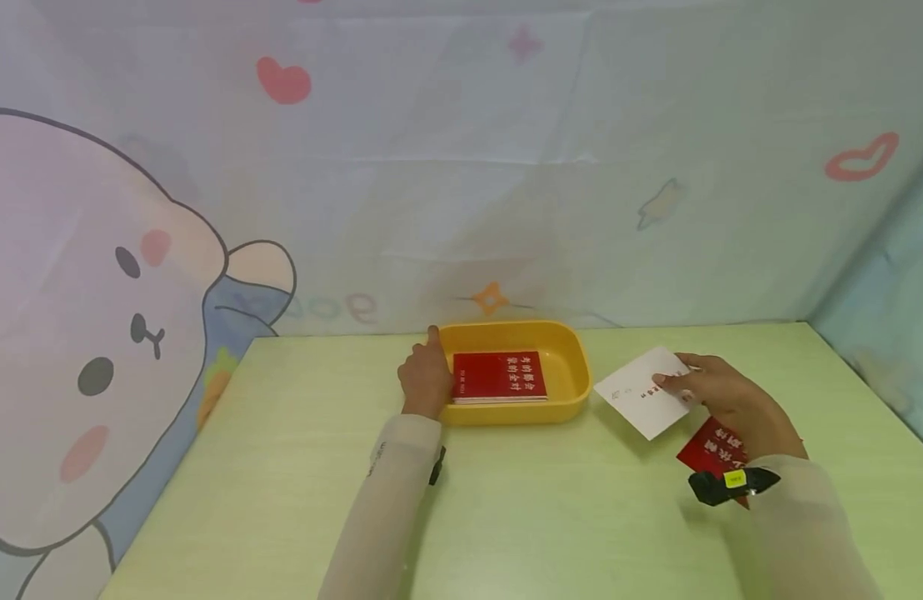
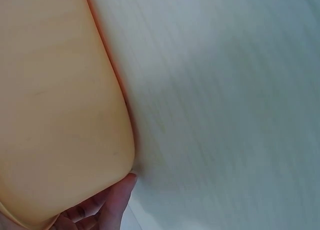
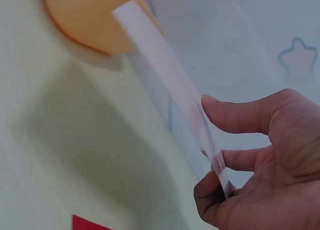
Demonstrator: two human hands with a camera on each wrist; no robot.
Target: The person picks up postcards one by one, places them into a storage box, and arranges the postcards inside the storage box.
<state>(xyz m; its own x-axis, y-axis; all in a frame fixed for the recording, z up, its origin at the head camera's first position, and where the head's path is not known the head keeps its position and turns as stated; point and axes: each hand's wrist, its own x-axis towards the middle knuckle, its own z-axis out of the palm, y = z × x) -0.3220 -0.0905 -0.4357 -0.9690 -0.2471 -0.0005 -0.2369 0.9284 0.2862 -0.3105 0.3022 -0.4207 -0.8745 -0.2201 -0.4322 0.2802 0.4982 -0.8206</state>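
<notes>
My left hand [image 1: 426, 379] grips the left end of a yellow plastic tray [image 1: 517, 414]; in the left wrist view its fingers [image 2: 117, 200] are at the tray's outer wall [image 2: 65, 120]. Inside the tray lies a stack of red cards [image 1: 499, 375] with white lettering. To the right of the tray, my right hand [image 1: 731, 400] pinches a white card [image 1: 641, 396] with small red print, thumb on its upper face. The right wrist view shows the card [image 3: 160, 64] edge-on above the table, casting a shadow. Beneath the right wrist, partly hidden, is a red card [image 1: 707, 454].
The pale green table [image 1: 551, 508] ends at the back against a hanging cloth [image 1: 446, 167] printed with hearts and a cartoon animal. Another cloth wall [image 1: 896, 325] stands along the right side. A black wrist strap [image 1: 731, 483] sits on the right sleeve.
</notes>
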